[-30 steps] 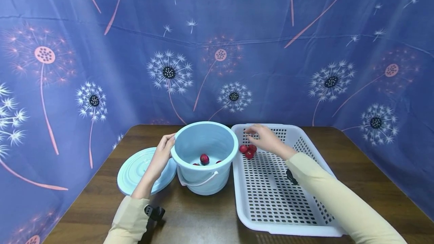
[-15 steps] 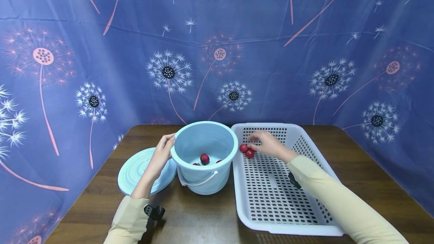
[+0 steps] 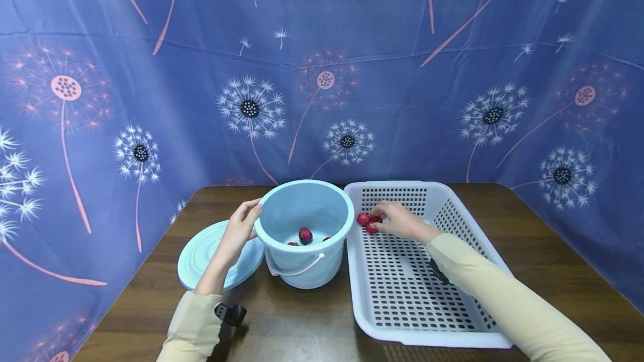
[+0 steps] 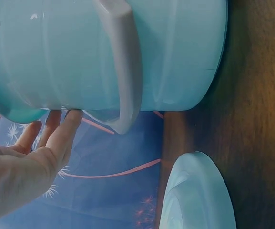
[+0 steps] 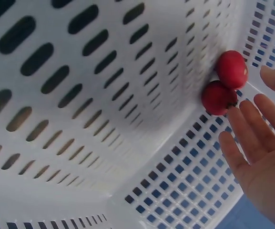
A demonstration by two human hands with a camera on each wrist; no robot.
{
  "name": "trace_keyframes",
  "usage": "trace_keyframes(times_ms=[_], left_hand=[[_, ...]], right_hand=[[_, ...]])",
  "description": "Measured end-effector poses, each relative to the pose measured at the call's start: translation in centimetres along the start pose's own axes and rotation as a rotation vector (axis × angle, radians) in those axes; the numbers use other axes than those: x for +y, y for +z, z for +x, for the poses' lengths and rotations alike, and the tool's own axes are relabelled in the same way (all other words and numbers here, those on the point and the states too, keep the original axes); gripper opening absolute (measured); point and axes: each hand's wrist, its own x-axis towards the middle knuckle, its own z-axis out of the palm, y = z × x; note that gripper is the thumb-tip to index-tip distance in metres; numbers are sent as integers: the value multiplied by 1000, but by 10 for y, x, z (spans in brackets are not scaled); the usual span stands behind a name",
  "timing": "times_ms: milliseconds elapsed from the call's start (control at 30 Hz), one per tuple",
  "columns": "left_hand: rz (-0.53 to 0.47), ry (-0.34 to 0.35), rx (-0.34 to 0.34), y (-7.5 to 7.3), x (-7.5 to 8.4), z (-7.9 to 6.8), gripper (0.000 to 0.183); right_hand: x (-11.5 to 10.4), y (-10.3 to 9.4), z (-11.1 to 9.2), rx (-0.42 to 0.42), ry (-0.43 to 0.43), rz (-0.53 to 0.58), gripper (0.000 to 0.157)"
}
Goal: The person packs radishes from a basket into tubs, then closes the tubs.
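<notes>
My left hand (image 3: 241, 230) holds the rim of a light blue bucket (image 3: 304, 270), with the thumb at the rim and fingertips (image 4: 73, 117) against the outer wall. Inside the bucket lie several small round red pieces of produce, one plainly visible (image 3: 305, 235). In the far left corner of a white perforated basket (image 3: 358, 300), my right hand (image 3: 399, 221) reaches over a small cluster of the same red produce (image 3: 363, 218). The right wrist view shows two glossy red pieces (image 5: 232, 70), the hand's fingers (image 5: 254, 129) spread and right beside them. In the head view the fingers partly hide the cluster.
A light blue lid (image 3: 201, 256) lies on the brown wooden table (image 3: 297, 323) left of the bucket, under the left forearm. The bucket's white handle (image 3: 297, 270) hangs down in front. Behind the table hangs a blue dandelion-patterned cloth (image 3: 412, 127).
My right hand has come down and slightly nearer to me, from above the red cluster to right at it. The left hand stays at the bucket's rim.
</notes>
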Motion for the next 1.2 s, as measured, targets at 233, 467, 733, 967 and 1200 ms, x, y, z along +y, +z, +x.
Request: trace_keyframes(times_ms=[233, 467, 733, 967, 1200], left_hand=[[11, -2, 9, 2, -1, -1, 49], [18, -13, 9, 4, -1, -3, 50], [26, -8, 15, 3, 1, -3, 48], [29, -3, 18, 3, 0, -1, 48], [24, 1, 18, 3, -2, 0, 48]], right_hand=[[6, 10, -4, 26, 22, -40, 37], [10, 16, -7, 81, -57, -84, 34], [9, 18, -2, 51, -57, -32, 25], [10, 19, 0, 33, -35, 0, 25], [8, 22, -3, 39, -13, -18, 30]])
